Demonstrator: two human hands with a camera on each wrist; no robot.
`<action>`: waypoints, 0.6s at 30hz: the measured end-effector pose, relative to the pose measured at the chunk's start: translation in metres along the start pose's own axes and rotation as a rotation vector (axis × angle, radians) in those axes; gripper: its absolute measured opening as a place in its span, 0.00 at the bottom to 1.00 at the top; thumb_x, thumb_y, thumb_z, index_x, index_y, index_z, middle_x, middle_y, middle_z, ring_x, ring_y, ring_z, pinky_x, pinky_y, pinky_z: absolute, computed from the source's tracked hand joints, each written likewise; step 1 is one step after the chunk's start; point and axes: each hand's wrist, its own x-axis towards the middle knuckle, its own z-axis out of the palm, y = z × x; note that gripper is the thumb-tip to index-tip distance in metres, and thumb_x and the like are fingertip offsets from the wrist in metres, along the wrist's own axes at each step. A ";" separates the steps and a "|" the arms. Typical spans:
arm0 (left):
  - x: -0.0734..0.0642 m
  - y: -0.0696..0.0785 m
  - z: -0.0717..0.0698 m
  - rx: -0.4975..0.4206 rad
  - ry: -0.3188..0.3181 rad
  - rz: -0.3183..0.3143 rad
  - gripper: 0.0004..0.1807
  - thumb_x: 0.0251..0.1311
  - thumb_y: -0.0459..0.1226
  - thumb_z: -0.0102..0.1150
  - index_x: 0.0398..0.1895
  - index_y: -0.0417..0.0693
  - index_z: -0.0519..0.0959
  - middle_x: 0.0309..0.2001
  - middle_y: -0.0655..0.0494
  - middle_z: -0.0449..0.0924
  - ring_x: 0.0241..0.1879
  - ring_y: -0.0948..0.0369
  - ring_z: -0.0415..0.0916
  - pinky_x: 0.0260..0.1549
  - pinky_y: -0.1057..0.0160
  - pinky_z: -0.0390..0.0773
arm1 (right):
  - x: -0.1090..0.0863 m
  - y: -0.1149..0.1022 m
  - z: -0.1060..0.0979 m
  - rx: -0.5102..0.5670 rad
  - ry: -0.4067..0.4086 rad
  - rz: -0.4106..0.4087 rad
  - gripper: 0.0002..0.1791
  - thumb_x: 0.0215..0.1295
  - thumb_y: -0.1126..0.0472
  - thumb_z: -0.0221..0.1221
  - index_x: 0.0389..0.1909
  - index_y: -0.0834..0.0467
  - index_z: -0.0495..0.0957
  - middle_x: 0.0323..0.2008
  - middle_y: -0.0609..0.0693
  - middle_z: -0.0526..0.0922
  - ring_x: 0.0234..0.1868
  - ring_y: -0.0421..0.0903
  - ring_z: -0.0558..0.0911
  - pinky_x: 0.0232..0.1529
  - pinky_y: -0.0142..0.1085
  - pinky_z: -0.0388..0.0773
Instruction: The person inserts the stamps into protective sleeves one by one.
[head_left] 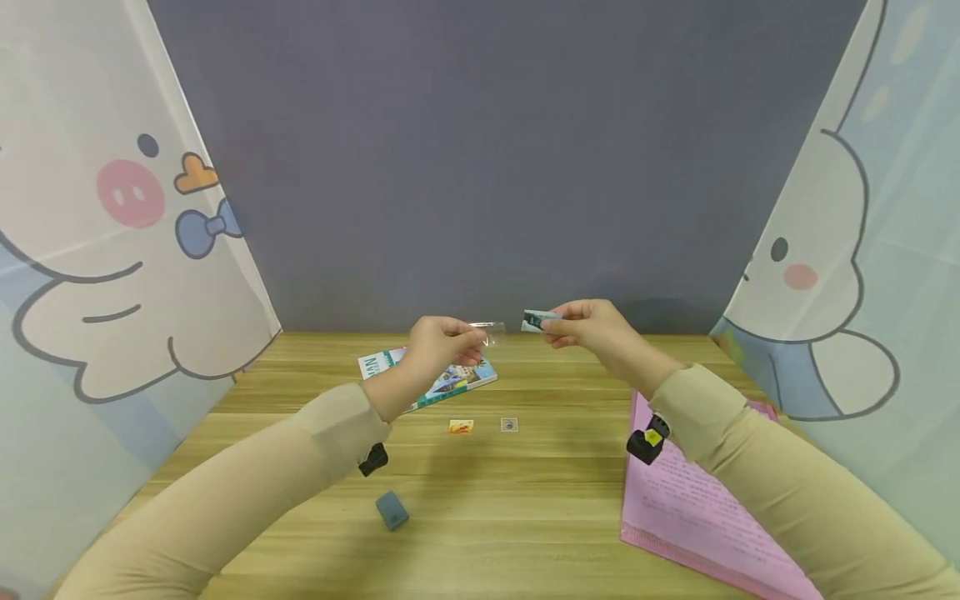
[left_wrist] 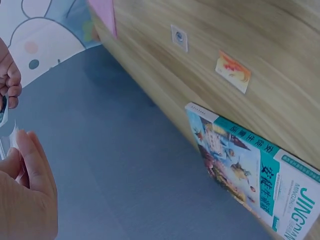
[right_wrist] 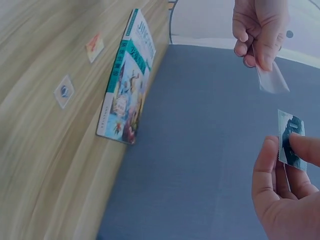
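Thumb and fingers of my left hand [head_left: 444, 342] pinch a small clear plastic sleeve [head_left: 492, 335], its free end pointing right. Opposite it, my right hand [head_left: 592, 327] pinches a postage stamp [right_wrist: 286, 124] with a dark green picture and a pale toothed edge. A gap separates sleeve and stamp, both held up above the back of the table. In the right wrist view the thumb covers part of the stamp. Below the hands lie an orange and yellow stamp [head_left: 461, 427] and a pale one with a small round motif [head_left: 509, 425].
A colourful book [left_wrist: 240, 165] lies at the back left, partly behind the left forearm in the head view. Nearer on the wooden table [head_left: 510, 517] is a small blue-grey block [head_left: 392, 510]. Pink printed sheets [head_left: 675, 508] lie under the right forearm. A grey panel [head_left: 480, 167] stands behind.
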 end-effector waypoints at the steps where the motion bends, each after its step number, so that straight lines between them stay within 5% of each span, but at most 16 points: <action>1: 0.000 0.001 -0.001 -0.002 0.003 -0.005 0.12 0.62 0.36 0.63 0.41 0.35 0.83 0.33 0.45 0.86 0.34 0.49 0.85 0.34 0.61 0.87 | 0.000 -0.002 0.000 0.001 0.003 -0.004 0.15 0.67 0.59 0.61 0.48 0.65 0.78 0.34 0.46 0.85 0.37 0.42 0.84 0.49 0.36 0.83; 8: -0.001 0.008 -0.003 0.011 0.020 -0.019 0.11 0.62 0.38 0.63 0.40 0.37 0.85 0.34 0.45 0.87 0.25 0.61 0.83 0.31 0.64 0.86 | -0.001 -0.014 0.007 0.081 0.000 -0.034 0.15 0.66 0.62 0.61 0.50 0.65 0.76 0.41 0.55 0.85 0.38 0.40 0.85 0.49 0.36 0.84; 18: -0.002 0.014 -0.002 -0.006 0.023 -0.038 0.13 0.61 0.40 0.64 0.43 0.38 0.84 0.40 0.44 0.86 0.39 0.50 0.85 0.36 0.63 0.86 | -0.001 -0.020 0.012 0.180 0.000 -0.012 0.14 0.66 0.63 0.61 0.49 0.64 0.74 0.34 0.46 0.85 0.42 0.44 0.86 0.56 0.38 0.80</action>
